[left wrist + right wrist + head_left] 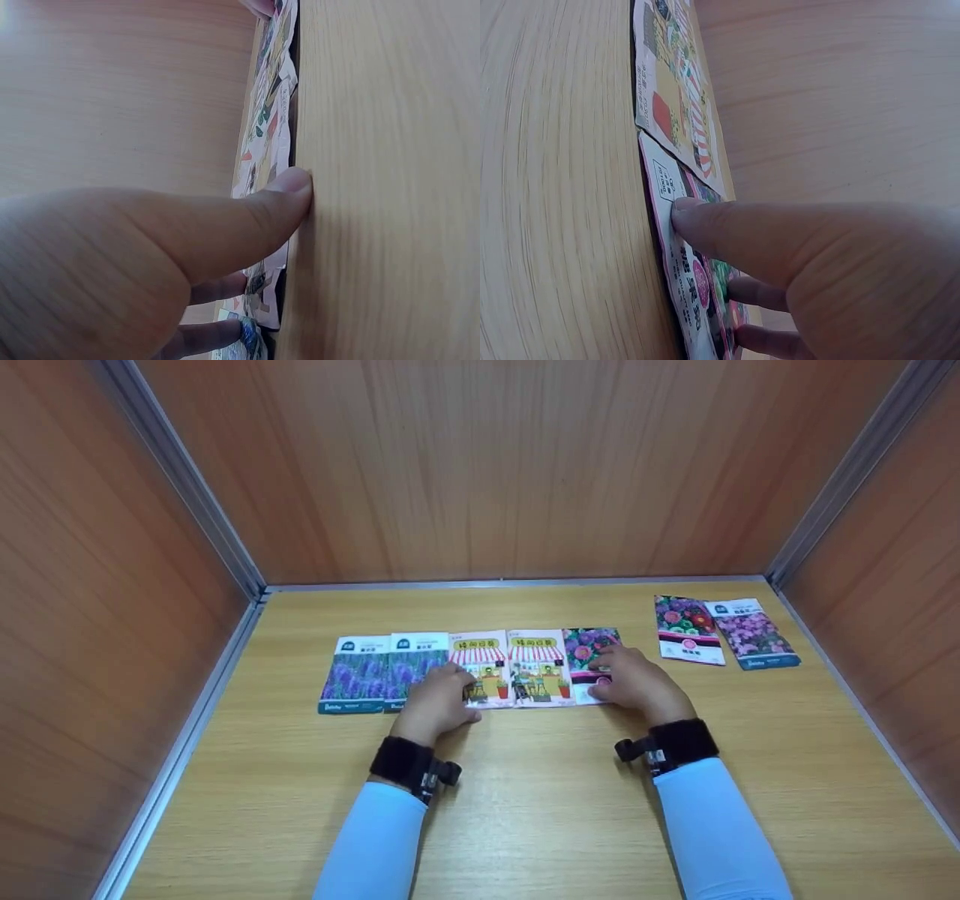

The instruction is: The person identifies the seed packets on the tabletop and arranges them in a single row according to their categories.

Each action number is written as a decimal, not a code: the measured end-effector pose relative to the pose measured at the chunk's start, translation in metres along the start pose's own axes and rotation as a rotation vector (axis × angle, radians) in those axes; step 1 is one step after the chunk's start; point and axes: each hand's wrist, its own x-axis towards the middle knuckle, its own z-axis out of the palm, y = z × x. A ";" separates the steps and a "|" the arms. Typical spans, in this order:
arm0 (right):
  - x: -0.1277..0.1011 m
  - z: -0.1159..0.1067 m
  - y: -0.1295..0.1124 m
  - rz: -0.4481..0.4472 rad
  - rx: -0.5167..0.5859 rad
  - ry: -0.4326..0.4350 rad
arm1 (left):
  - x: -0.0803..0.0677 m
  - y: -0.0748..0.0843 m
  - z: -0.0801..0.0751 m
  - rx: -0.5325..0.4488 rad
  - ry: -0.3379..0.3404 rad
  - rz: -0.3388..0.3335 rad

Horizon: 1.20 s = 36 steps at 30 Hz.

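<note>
Five seed packets lie side by side in a row on the table. Two lavender packets [354, 675] are at the left, then two pink packets [538, 667] with striped awnings, then a packet with dark, colorful flowers [581, 649] at the right end. My left hand [437, 701] rests over the join between lavender and pink packets, its thumb [277, 199] at their near edge by the tabletop. On the right-end packet lies my right hand [641, 682], thumb [697, 217] on its white lower part and fingers on its flower picture.
Behind the row to the right lie two more packets, one with dark flowers [688, 630] and one with pink-purple flowers [754, 634], slightly overlapping. Wooden panels [495, 472] with metal edging enclose the table [525, 825] at the back and both sides.
</note>
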 end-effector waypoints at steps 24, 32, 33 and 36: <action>-0.010 -0.026 0.044 0.233 0.087 0.150 | 0.002 0.001 0.000 -0.004 -0.016 -0.013; -0.018 -0.032 0.083 0.307 0.069 0.127 | 0.000 0.002 0.000 0.003 -0.005 0.005; -0.019 -0.032 0.086 0.309 0.066 0.120 | 0.000 0.001 0.000 0.007 -0.002 0.009; -0.019 -0.031 0.093 0.319 0.079 0.080 | 0.000 0.001 0.001 0.010 0.007 0.010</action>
